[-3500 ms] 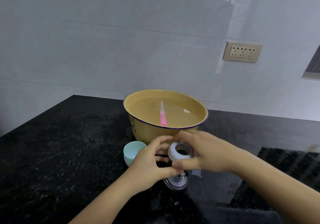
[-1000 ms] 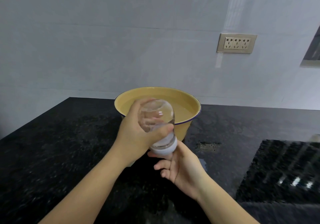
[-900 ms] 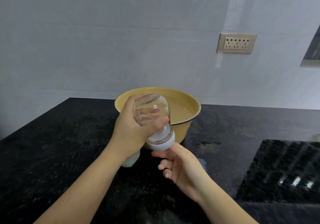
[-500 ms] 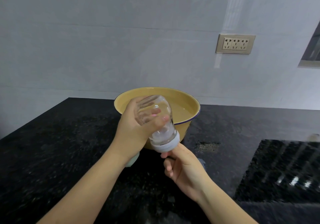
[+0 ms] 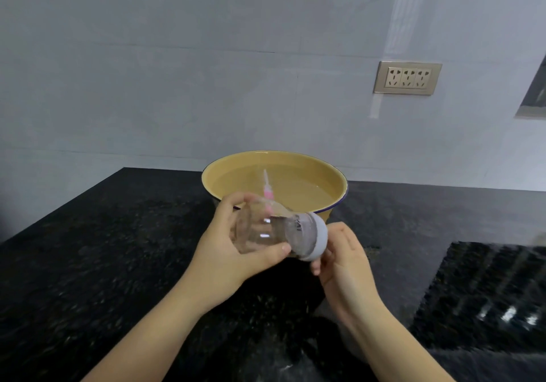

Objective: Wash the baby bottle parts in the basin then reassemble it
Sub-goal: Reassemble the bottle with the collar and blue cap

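**Bottle swung near flat in front of basin, collar at right hand**

Since half a second back: bottle [image 5: 266, 231] has tipped from base-up to almost lying over. Its collar [image 5: 317, 240] now points to the right of the basin [image 5: 339, 175] and slightly down. It also sits lower, so the pink brush [image 5: 268, 194] in the basin water shows again.

Left hand [image 5: 224, 251] is wrapped round the clear body, thumb beneath, fingers over the far side. Right hand [image 5: 345, 260] is cupped against the collar's end, fingers loosely bent. Cannot tell whether it grips the collar or only touches it. Bottle is in the air, just in front of the basin's near wall, clear of the water.

Step in hand, as I read it: working the collar on the neck thread. Which way it turns, unclear.
- Left hand should only steady the body; wet clear plastic will likely be slippery, so hold at the widest part.
- Right hand should take the collar round its rim, thumb opposite fingers, and turn square to the neck so the thread does not cross.
- Turn the collar, not the body.

Edges and room:
- Basin rim is just behind the left fingers, with little slack that way.
- Tabletop [image 5: 103, 248] has broad room left of the basin and in front of it; its edge runs off far left.
- A glossy dark panel [image 5: 487, 293] lies right of the basin, nearer the person.
- Wall stands close behind the basin.
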`<state>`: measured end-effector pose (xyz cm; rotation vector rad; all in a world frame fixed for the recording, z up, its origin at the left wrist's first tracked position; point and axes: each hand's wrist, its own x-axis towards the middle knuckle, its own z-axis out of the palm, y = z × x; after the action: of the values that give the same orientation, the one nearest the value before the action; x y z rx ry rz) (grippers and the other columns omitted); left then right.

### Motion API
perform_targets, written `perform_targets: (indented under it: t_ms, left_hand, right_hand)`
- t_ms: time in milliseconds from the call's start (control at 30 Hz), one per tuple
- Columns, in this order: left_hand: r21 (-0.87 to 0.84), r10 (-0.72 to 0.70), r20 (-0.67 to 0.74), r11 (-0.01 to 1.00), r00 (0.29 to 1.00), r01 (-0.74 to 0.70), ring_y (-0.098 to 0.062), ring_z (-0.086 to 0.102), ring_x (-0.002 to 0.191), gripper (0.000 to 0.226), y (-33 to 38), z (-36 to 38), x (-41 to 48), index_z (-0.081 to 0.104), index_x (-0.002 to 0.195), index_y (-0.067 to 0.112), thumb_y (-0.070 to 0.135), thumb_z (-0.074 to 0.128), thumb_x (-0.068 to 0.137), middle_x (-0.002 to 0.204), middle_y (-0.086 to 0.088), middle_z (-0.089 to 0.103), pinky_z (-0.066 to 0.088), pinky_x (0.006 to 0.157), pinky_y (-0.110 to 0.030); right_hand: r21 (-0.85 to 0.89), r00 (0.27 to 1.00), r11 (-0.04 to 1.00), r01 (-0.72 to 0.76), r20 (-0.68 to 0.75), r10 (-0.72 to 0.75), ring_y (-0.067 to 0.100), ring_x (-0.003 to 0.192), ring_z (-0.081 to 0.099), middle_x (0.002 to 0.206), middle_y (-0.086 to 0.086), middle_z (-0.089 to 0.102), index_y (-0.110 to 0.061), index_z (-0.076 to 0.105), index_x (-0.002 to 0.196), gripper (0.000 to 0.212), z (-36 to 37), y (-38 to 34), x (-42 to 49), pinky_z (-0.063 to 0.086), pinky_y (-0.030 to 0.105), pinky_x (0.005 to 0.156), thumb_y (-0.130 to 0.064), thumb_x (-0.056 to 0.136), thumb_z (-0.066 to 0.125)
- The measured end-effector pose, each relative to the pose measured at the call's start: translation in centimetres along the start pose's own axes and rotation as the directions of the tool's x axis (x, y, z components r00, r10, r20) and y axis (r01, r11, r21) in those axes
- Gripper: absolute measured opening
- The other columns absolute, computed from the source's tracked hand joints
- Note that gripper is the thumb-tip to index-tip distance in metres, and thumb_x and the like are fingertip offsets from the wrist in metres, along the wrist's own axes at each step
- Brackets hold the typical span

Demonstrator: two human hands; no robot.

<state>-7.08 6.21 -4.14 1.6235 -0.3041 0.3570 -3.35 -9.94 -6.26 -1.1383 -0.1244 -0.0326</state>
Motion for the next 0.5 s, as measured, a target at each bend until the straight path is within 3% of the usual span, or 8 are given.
perform_targets:
  t_ms: [133,233,367,500]
  left_hand:
    - [0.236,-0.038,0.121,0.972,0.992,0.008,0.003,0.062,0.105,0.072,-0.2,-0.1,-1.1,0.05,0.114,0.043,0.042,0.081,0.05,0.113,0.023,0.063,0.049,0.087,-0.014]
    - [0.27,-0.076,0.174,0.962,0.982,0.026,0.003,0.058,0.111,0.075,-0.9,0.2,-1.3,0.047,0.121,0.042,0.042,0.082,0.055,0.116,0.025,0.061,0.046,0.094,-0.019]
    - [0.274,-0.128,0.247,0.96,0.961,0.057,0.013,0.054,0.11,0.062,-2.0,1.2,-1.0,0.046,0.116,0.043,0.026,0.083,0.069,0.116,0.039,0.055,0.042,0.089,-0.006]
    - [0.26,-0.159,0.2,0.96,0.967,0.103,0.011,0.057,0.106,0.052,-3.3,2.1,-0.5,0.05,0.113,0.04,0.038,0.079,0.07,0.112,0.024,0.064,0.044,0.089,-0.009]
  right_hand:
    - [-0.209,0.992,0.971,0.118,-0.022,-0.126,0.012,0.045,0.034,0.047,0.0,0.042,-0.013,0.047,0.059,0.029,-0.4,-1.6,0.4,0.029,0.021,0.042,0.002,0.084,0.05]
    - [-0.372,0.975,0.903,0.216,0.029,-0.222,0.011,0.054,0.046,0.057,0.001,0.054,-0.013,0.054,0.056,0.029,-0.7,-2.9,0.9,0.038,0.024,0.05,0.0,0.082,0.058]
    - [-0.541,0.94,0.77,0.338,0.153,-0.305,0.007,0.055,0.044,0.058,-0.001,0.051,0.002,0.05,0.063,0.021,-1.1,-4.1,1.6,0.036,0.017,0.053,0.0,0.08,0.063]
    - [-0.647,0.906,0.634,0.423,0.3,-0.298,0.007,0.055,0.039,0.056,0.004,0.046,-0.005,0.05,0.062,0.023,-1.1,-4.7,1.8,0.032,0.017,0.051,-0.003,0.078,0.066]
